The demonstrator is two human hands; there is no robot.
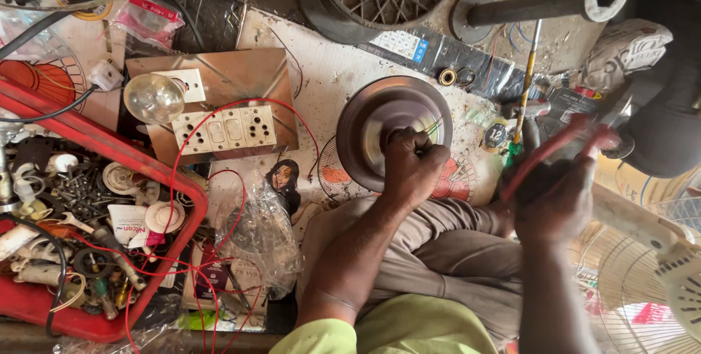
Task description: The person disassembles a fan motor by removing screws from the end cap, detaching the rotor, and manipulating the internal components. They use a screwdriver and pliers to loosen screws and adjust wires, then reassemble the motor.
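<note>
Your left hand [410,168] is closed on the centre of a round dark metal motor housing [380,116], which rests on the cluttered surface [328,76] just beyond your knees. Your right hand [553,204] is closed around a red-handled tool [562,146], held blurred just right of the housing. Left of the housing sit a switchboard [223,131] with a clear bulb [153,98] and 1 red tray [109,142] of small parts

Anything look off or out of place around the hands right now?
Mostly clutter. Loose red wire trails from the switch board across the floor and into the red tray of jumbled hardware. A bare bulb lies on its side on the board. The left hand presses on the metal disc; the right hand grips red-handled pliers.
</note>
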